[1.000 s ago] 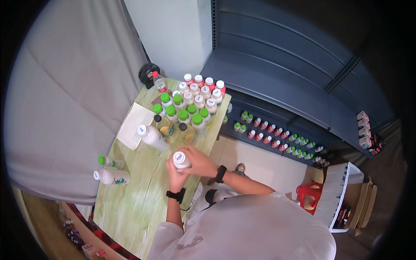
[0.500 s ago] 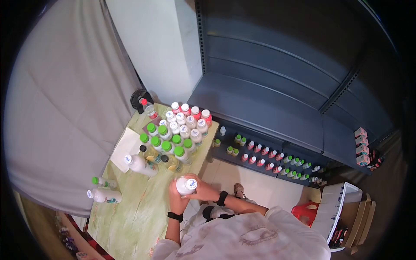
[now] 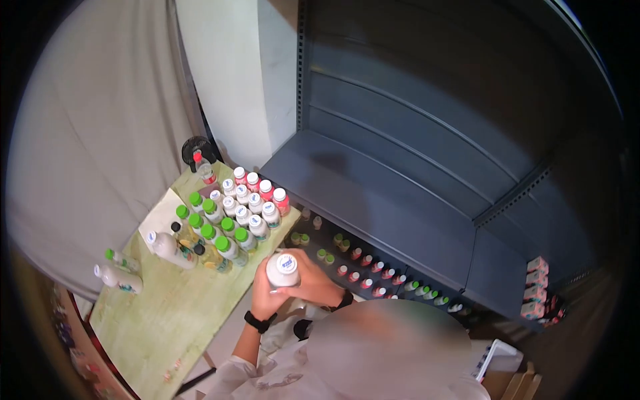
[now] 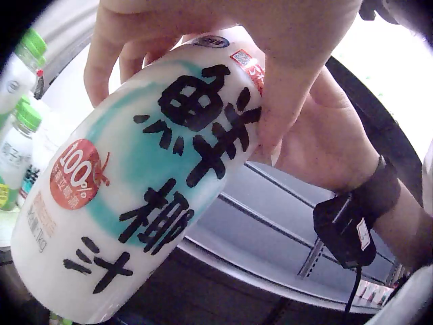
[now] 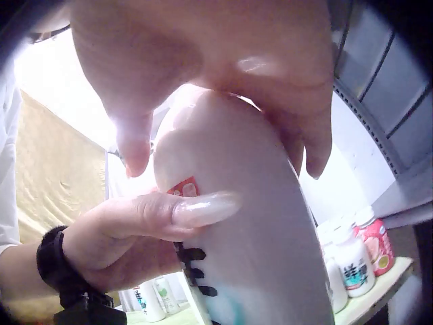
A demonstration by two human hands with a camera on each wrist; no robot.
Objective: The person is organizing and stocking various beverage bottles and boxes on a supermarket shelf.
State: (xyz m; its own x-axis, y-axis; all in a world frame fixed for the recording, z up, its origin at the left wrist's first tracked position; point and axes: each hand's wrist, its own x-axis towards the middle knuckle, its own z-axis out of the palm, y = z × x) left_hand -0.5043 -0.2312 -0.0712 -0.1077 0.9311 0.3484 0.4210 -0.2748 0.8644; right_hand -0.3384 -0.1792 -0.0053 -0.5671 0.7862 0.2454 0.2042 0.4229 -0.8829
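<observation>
Both hands are around one large white coconut-juice bottle (image 3: 284, 272), with its capped end toward the head camera. My left hand (image 3: 264, 295) grips its left side, and my right hand (image 3: 316, 281) holds it from the right. Black characters, a teal ring and a red round mark show on the bottle's label (image 4: 162, 135) in the left wrist view. In the right wrist view, the left thumb (image 5: 206, 208) lies across the bottle's side below the right hand (image 5: 203, 47). The bottle appears beside the table's right edge in the head view.
The green table (image 3: 160, 327) bears rows of white-capped bottles (image 3: 257, 227), green-capped bottles (image 3: 227, 248) and two black-capped bottles. Another large white bottle (image 3: 170, 249) stands nearer. A grey shelf (image 3: 373, 207) rises beyond; small bottles fill its lower level, and pink boxes (image 3: 535, 287) stand far right.
The head view has turned toward the shelf, so the table lies farther left. Both hands keep hold of the bottle, which has shifted from over the table to beside its right edge.
</observation>
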